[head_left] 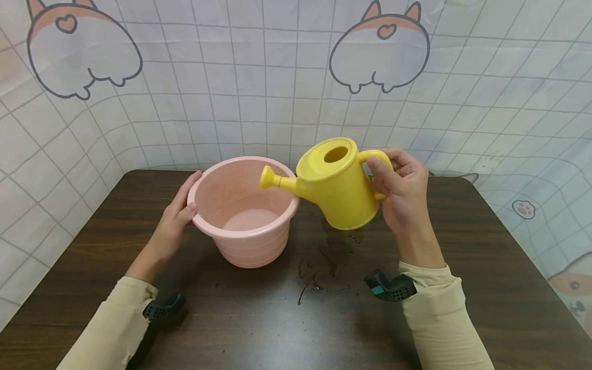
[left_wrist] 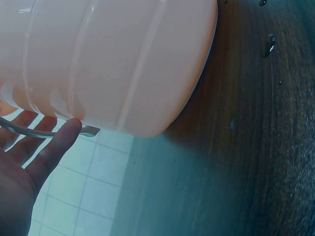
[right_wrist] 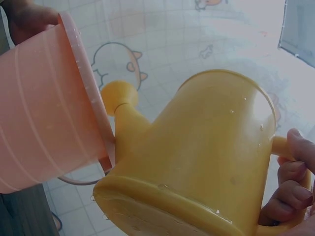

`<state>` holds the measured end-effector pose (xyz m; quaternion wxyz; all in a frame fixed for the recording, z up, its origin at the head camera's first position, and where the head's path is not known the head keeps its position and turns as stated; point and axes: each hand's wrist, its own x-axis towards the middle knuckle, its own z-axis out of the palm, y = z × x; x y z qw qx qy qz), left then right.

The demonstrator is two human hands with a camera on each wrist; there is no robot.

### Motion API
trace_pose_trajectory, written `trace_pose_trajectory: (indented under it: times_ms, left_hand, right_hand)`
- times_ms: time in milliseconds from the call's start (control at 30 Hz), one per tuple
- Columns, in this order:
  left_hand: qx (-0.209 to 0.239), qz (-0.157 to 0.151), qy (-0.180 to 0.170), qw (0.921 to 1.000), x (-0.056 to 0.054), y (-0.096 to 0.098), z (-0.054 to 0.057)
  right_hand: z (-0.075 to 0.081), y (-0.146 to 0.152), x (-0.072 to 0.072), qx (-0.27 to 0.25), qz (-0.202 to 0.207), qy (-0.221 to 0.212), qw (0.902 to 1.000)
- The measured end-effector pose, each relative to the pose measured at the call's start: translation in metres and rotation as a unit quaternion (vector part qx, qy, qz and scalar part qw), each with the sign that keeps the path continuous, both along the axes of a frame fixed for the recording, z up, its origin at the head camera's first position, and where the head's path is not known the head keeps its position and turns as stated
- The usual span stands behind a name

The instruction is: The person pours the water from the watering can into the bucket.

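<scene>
My left hand (head_left: 173,216) holds the left side of a pink plastic bucket (head_left: 254,246), fingers and thumb at its rim. In the left wrist view, a thin curved handle (left_wrist: 29,131) passes by the fingers, beside the bucket's ridged wall (left_wrist: 113,59). My right hand (head_left: 402,180) grips the handle of a yellow watering can (head_left: 347,195), raised over the table and tilted toward the bucket. Its spout head (head_left: 266,177) reaches over the bucket's right rim. Water drops cling to the can's wet base (right_wrist: 157,211).
Small puddles (head_left: 328,262) and drops lie on the dark wooden table (head_left: 259,324), right of the bucket and below the can. A white grid-patterned cloth (head_left: 277,103) with cartoon animals hangs behind and at the sides. Black wrist cameras (head_left: 390,287) sit at both sleeves.
</scene>
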<state>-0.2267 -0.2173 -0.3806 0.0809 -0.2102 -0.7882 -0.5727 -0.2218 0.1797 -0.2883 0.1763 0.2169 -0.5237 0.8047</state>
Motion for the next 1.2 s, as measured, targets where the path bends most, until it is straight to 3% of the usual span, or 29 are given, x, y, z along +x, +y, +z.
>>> trace_pose_trajectory:
  times_ms: [1200]
  left_hand:
    - [0.002,0.001,0.008,1.0000,-0.0019,0.0008,-0.0001]
  right_hand:
    - [-0.0004,0.0017,-0.0014,0.017,-0.006,-0.003,0.9998]
